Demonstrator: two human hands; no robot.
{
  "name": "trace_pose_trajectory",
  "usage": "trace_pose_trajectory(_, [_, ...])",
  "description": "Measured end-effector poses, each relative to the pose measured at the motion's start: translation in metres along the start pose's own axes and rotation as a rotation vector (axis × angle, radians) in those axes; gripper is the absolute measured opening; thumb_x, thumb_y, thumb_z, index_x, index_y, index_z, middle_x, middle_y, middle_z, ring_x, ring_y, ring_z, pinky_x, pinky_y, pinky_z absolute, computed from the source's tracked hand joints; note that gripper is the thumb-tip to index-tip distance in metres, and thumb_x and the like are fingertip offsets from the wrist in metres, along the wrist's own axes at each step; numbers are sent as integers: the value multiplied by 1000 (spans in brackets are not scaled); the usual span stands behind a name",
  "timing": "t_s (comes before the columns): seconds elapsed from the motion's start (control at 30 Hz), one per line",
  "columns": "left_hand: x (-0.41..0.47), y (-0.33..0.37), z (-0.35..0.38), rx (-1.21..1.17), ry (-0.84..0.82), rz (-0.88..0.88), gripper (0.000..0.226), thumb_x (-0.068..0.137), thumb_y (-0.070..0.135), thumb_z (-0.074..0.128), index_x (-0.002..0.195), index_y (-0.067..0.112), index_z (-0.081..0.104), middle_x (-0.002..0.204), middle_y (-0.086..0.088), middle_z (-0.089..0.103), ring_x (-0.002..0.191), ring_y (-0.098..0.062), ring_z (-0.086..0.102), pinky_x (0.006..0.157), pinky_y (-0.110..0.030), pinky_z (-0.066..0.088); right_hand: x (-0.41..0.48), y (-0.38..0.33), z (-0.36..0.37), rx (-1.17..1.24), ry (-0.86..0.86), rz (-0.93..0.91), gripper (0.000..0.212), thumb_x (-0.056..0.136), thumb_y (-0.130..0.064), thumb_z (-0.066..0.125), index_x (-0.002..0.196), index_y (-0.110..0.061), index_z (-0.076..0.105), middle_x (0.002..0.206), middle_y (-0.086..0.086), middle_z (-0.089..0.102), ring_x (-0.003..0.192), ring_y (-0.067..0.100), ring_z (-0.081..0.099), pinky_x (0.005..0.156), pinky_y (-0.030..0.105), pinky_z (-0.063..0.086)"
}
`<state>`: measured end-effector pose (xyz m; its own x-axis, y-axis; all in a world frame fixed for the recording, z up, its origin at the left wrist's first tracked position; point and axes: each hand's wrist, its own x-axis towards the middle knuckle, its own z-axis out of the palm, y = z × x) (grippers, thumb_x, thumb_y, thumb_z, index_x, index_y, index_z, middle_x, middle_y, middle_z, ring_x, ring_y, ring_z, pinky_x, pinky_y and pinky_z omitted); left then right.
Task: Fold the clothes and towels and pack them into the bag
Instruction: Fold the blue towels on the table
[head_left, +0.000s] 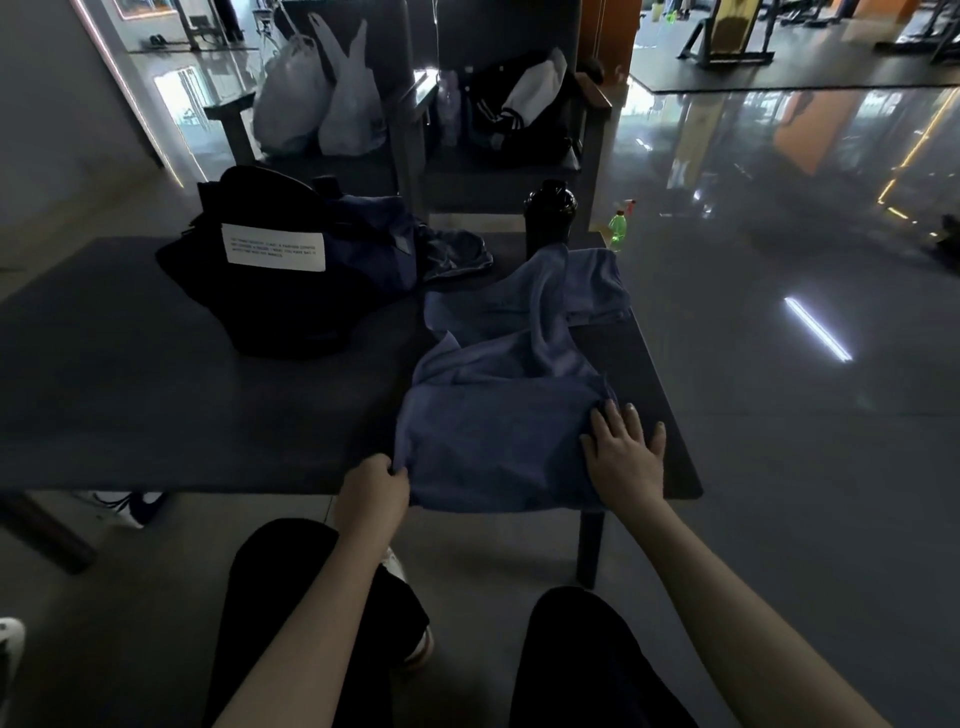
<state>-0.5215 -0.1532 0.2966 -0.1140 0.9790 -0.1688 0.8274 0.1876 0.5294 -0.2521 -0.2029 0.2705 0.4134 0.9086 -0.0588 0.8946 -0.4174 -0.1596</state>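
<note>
Two hands on blue towel (498, 415) — left hand (375, 491) pinching its corner, right hand (626, 452) flat (fingers spread)

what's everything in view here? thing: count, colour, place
table: 1, dark, centre
bag: 1, black with white label, far left of table
garment: 1, dark blue, bunched at the bag's right side
towel: 1, blue, right side of table, partly folded
bottle: 1, black, far edge of table
spray bottle: 1, green, floor beyond the table
chairs: 2, dark, behind table
plastic bags: 2, white, on left chair
left hand: 1, fingers pinching towel's near-left corner
right hand: 1, flat on towel's near-right edge
</note>
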Motion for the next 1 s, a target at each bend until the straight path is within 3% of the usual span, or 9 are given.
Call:
trace_pose_trajectory(0.1, [11,-2,-7,-191,0,46,18,96,17,51,82,8,57,80,-8,55,76,-24,51,63,-29,33,-15,-1,0,33,97,-6,49,101,-40,30,145,-20,34,158,1,20,146,21,11,116,51,4])
trace_pose_trajectory(0.27, [23,-3,-14,-953,-116,-124,18,97,13,50,84,18,61,90,-7,60,83,-20,57,70,-29,46,-29,6,6,31,-28,-42,55,101,-44,20,152,-22,13,160,-2,6,147,18,3,117,49,-1])
trace_pose_trajectory(0.37, [22,-3,-19,-1079,-149,-60,19,99,14,46,92,17,63,95,-8,64,85,-18,60,72,-30,50,-26,4,3,15,-65,-33,57,101,-46,19,152,-21,10,160,-2,3,147,19,1,116,51,-3])
trace_pose_trajectory(0.57, [10,-3,-27,-1030,-155,123,37,92,-12,36,100,16,60,98,-6,64,92,-16,61,72,-26,51,-27,1,0,-4,-103,-17,57,101,-44,17,152,-21,8,160,-3,1,147,20,-2,115,53,-4])
trace_pose_trajectory(0.63, [4,-1,-31,-1060,-146,145,53,80,-25,30,99,15,59,89,-2,63,81,-13,60,70,-25,50,-28,-1,0,-13,-99,-13,57,102,-43,17,152,-20,8,160,-2,2,147,20,-3,115,54,-5])
trace_pose_trajectory(0.73, [6,1,-38,-967,-32,123,52,75,-26,32,88,16,60,66,0,56,66,-17,54,65,-29,46,-31,-3,2,-1,-104,-5,56,102,-42,17,152,-19,7,161,-1,1,147,20,-3,115,54,-4])
trace_pose_trajectory(0.83, [17,-4,-36,-620,-24,110,29,84,-12,47,101,9,59,85,-6,63,88,-29,62,80,-37,49,-32,-2,1,12,-107,-6,56,102,-42,18,152,-19,7,161,-2,0,147,20,-2,115,54,-4])
trace_pose_trajectory(0.9, [20,-11,-27,-315,-88,41,22,90,8,54,110,1,58,108,-16,64,98,-31,59,78,-32,44,-32,-2,1,13,-111,-6,56,102,-42,17,152,-19,7,161,-2,0,147,20,-2,115,54,-4])
trace_pose_trajectory(1.0, [10,-18,-9,-112,-252,-49,50,95,35,51,121,-7,56,125,-24,58,110,-33,58,87,-33,45,-32,-1,1,13,-115,-10,56,102,-42,18,152,-19,7,161,-2,0,147,20,-2,115,53,-4])
